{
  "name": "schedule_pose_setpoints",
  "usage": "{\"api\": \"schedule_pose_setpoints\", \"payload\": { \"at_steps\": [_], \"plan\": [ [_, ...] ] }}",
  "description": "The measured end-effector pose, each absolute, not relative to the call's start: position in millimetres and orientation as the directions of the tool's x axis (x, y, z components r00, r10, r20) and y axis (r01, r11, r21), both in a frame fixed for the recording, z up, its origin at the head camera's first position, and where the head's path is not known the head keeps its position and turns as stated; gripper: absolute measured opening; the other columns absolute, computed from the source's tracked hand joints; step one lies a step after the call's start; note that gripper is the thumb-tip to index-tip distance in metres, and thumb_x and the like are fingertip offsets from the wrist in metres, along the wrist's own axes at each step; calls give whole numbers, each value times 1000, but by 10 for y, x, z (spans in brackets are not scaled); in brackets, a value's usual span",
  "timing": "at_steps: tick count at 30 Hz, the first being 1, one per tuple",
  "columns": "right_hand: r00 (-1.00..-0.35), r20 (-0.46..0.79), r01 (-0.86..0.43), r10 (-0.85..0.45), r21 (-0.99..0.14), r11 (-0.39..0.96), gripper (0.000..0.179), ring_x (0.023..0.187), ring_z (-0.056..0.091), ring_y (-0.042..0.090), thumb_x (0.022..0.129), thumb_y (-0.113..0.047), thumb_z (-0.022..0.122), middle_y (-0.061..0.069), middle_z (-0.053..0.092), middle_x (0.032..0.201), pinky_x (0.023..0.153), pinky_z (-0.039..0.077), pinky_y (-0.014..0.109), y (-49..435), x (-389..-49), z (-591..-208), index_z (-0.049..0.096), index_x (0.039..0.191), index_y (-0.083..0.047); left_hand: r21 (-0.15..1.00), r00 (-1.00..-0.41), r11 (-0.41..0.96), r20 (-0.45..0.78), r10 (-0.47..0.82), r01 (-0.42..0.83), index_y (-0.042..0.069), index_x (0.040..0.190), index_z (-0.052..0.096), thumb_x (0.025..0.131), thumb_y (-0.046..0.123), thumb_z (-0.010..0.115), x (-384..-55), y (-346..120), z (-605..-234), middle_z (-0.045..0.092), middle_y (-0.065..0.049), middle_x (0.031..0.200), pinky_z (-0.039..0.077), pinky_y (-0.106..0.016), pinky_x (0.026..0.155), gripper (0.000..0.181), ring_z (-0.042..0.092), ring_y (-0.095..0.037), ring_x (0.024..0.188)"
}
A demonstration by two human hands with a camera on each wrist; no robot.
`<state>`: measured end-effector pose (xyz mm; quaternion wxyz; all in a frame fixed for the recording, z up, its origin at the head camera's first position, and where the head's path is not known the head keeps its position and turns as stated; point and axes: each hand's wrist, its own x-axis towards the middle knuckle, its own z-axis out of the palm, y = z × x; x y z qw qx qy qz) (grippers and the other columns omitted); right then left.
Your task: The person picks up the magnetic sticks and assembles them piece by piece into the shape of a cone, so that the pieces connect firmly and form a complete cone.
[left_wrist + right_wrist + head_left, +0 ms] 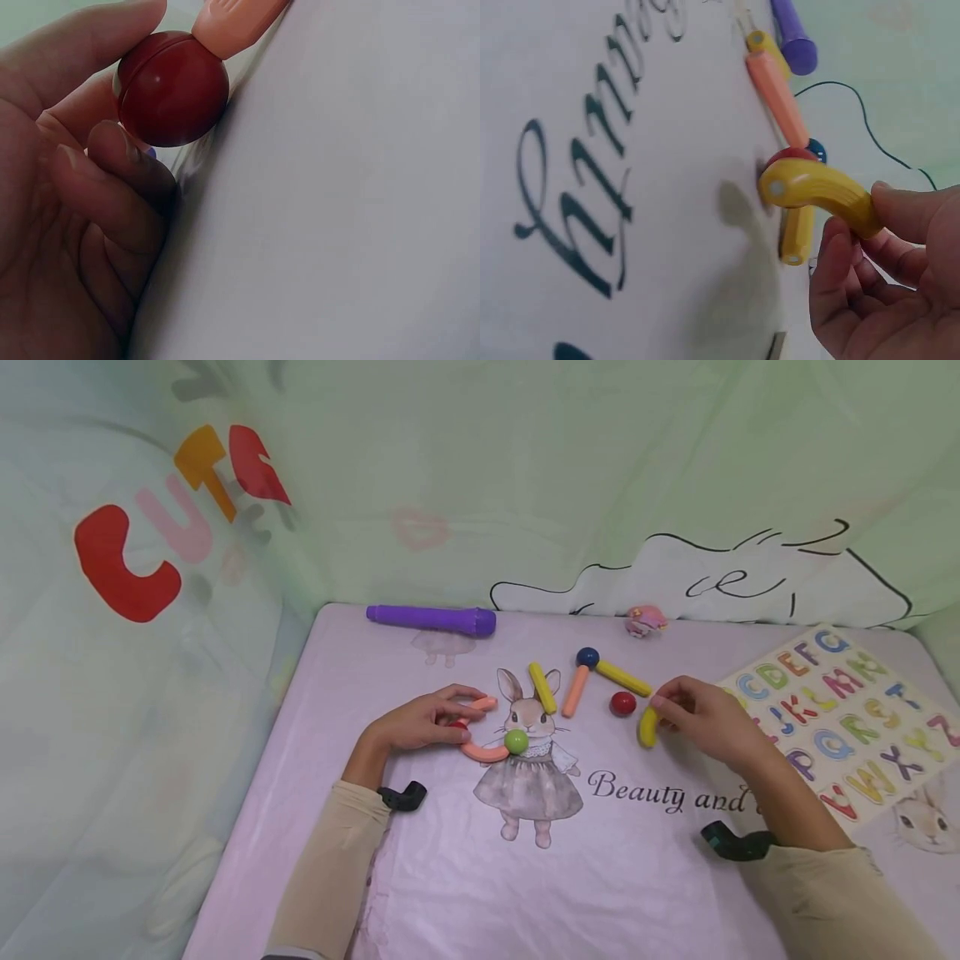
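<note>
My left hand pinches a red ball between thumb and fingers, low over the table. An orange stick and a curved orange stick extend from around that ball; a green ball sits at the curved one's end. On the other side, my right hand pinches one end of a curved yellow stick, its free end pointing away from the fingers. Close by lies a loose red ball. Behind it, a blue ball joins a straight orange stick and a yellow stick.
Another yellow stick lies between the two assemblies. A purple toy microphone and a small pink toy are at the table's back edge. An alphabet board lies at the right, partly beneath my right forearm. Fabric hangs behind and to the left.
</note>
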<state>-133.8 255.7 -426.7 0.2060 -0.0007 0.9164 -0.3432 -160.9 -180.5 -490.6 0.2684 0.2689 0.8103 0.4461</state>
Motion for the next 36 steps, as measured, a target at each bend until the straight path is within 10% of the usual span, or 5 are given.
{"api": "schedule_pose_setpoints", "payload": {
  "at_steps": [10, 17, 21, 36],
  "plan": [
    [-861, -470, 313, -197, -793, 522, 57, 108, 66, 20, 102, -51, 55, 7, 62, 122, 93, 55, 22, 2548, -1351, -4157, 52, 140, -9, 870, -711, 449, -184, 679, 204, 20, 136, 68, 97, 29, 68, -1605, -1813, -4886, 42, 8, 155, 38, -37, 100, 39, 45, -19, 130],
    [-850, -425, 403, -313, -905, 133, 31, 103, 73, 11, 98, -25, 70, -5, 75, 116, 91, 57, 25, 2429, -1342, -4149, 61, 116, -2, 873, -725, 461, -213, 655, 160, 19, 133, 70, 103, 32, 60, -1604, -1799, -4879, 43, 8, 153, 35, -44, 113, 34, 41, -20, 140],
    [-856, -401, 372, -327, -916, 149, 18, 101, 72, 13, 94, -16, 74, -6, 76, 110, 88, 58, 23, 2312, -1354, -4201, 64, 106, -7, 864, -749, 490, -249, 614, 114, 18, 121, 76, 106, 38, 54, -1597, -1778, -4853, 45, 9, 149, 35, -43, 112, 33, 42, -19, 138],
    [-807, -403, 324, -432, -914, 246, 41, 95, 66, 13, 98, -16, 70, -3, 71, 103, 85, 57, 22, 1850, -1344, -4377, 53, 127, 7, 836, -819, 536, -222, 529, 120, 23, 127, 66, 89, 29, 79, -1616, -1731, -4915, 59, 1, 100, 39, -26, 65, 41, 47, -14, 71]
  ]
}}
